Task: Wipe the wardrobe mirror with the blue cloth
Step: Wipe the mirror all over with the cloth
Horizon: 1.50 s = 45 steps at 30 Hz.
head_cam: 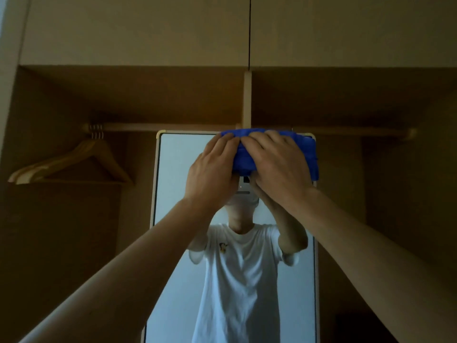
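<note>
A tall wardrobe mirror (173, 184) with a pale frame stands upright in the middle of the open wardrobe. The blue cloth (309, 154) lies bunched against the glass along the mirror's top edge, towards the upper right corner. My left hand (212, 169) presses flat on the cloth's left end. My right hand (277, 164) presses flat on its middle, fingers spread and pointing up-left. Both arms reach up and forward. The glass reflects a person in a white T-shirt with raised arms.
A wooden rail (168, 127) runs across the wardrobe just behind the mirror's top. Several wooden hangers (71, 162) hang at its left end. A vertical divider (247, 100) meets the rail above the cloth. Closed cupboard doors (138, 28) sit overhead.
</note>
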Available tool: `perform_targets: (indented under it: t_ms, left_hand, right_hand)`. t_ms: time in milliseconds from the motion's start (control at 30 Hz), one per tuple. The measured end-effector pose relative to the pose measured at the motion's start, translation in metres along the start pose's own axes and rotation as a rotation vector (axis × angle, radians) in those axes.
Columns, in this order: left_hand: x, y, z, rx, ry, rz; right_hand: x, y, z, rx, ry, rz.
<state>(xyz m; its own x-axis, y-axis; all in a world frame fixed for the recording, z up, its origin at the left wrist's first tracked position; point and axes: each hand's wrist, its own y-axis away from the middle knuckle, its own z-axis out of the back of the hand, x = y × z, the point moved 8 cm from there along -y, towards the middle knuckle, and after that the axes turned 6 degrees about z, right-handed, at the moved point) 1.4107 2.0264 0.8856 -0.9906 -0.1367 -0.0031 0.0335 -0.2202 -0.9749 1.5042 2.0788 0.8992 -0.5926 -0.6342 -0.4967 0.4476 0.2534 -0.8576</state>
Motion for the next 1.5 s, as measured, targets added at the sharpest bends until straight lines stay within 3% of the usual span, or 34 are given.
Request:
perform_targets:
  t_ms: [633,1500]
  left_hand:
    - [0.004,0.050,-0.009,-0.099,0.067,0.030]
    - [0.011,0.243,-0.053,0.104,0.152,0.175]
  right_hand:
    - [0.020,0.038,-0.011,-0.020,-0.126,-0.100]
    - [0.110,0.198,-0.036,0.191,-0.259,-0.138]
